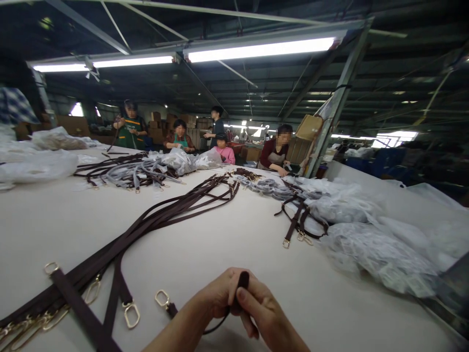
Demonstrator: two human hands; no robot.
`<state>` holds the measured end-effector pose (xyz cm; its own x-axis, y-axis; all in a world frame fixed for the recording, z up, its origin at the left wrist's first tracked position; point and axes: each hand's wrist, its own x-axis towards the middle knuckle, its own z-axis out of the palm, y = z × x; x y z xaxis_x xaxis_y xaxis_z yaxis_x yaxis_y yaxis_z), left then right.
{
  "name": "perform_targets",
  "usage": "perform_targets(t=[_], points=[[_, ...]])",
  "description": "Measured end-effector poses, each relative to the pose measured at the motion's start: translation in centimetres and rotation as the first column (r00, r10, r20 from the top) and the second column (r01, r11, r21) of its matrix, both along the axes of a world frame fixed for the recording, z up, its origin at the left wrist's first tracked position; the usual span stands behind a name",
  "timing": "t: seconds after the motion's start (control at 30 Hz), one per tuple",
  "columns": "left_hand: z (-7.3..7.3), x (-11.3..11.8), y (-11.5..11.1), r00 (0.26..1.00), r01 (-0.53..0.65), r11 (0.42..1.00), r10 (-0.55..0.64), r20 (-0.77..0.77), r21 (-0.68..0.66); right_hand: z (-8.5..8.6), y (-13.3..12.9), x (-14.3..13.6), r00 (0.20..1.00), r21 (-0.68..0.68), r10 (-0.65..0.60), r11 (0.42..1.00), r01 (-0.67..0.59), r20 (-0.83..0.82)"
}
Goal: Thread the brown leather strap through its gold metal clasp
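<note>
Strap (242, 282), dark brown, is sitting pinched between our two hands at the six o'clock edge of the white table (227, 244); only its folded end is showing above the fingers, plus a thin dark run curving out beneath the hands toward seven o'clock. Our left hand (216, 296) is curling around it from the nine o'clock side, fingers closed on the strap. Our right hand (264, 313) is coming in from five o'clock, thumb pressing against the strap end, also closed on it. Both hands are touching each other and the strap, so neither is nearer. We are reading the strap's long axis as running roughly twelve to seven o'clock through the grip, with a gold clasp (162, 298) lying on the table just beside the left wrist at nine o'clock; we cannot tell for certain whether that clasp belongs to the held strap. A bundle of long straps (161, 220) is stretching from eight o'clock up toward twelve o'clock, gold rings at its near end. Plastic-wrapped packs (373, 249) are piling at two to three o'clock. Other people are working at the far end of the table, around twelve o'clock, well apart from us.
</note>
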<state>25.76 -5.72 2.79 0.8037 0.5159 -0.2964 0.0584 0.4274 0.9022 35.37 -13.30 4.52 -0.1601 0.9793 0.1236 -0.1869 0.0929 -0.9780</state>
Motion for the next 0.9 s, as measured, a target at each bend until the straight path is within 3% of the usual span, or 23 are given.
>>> perform_targets(t=[0.07,0.1,0.2,0.27,0.37,0.43,0.47,0.63,0.9], points=[[0.3,-0.4,0.2,0.998,-0.007,0.999,0.004,0.057,0.044,0.7,-0.2,0.3,0.997,0.03,0.07,0.997,-0.07,-0.015],[0.4,-0.7,0.4,0.996,0.008,0.998,-0.014,0.085,0.06,1.2,-0.1,0.9,0.996,0.047,0.05,0.998,-0.047,-0.075],[0.9,-1.6,0.9,0.987,0.103,0.994,-0.107,0.119,0.046,2.6,0.2,3.3,0.951,0.073,-0.267,0.957,0.28,-0.157],[1.1,-2.1,1.2,0.986,0.124,0.992,-0.127,0.104,0.031,2.9,0.4,4.6,0.916,0.094,-0.401,0.913,0.397,0.031],[1.2,-2.2,1.3,0.992,0.106,0.992,-0.11,0.054,0.073,2.3,0.8,4.6,0.844,0.115,-0.316,0.948,0.296,0.433],[1.0,-2.0,1.2,0.995,0.094,0.989,-0.095,0.001,0.115,1.5,1.0,4.0,0.778,0.128,-0.307,0.95,0.285,0.548],[0.8,-1.9,1.1,0.996,0.086,0.987,-0.085,-0.02,0.134,1.1,1.2,3.7,0.77,0.116,-0.311,0.947,0.298,0.557],[0.0,-1.7,1.3,0.996,0.074,0.982,-0.064,-0.065,0.171,-0.2,2.1,3.9,0.876,-0.108,-0.302,0.925,0.365,0.375],[0.4,-1.9,2.0,0.997,0.076,0.991,-0.074,-0.016,0.113,-0.6,2.5,4.5,0.883,-0.222,-0.343,0.879,0.422,0.32]])
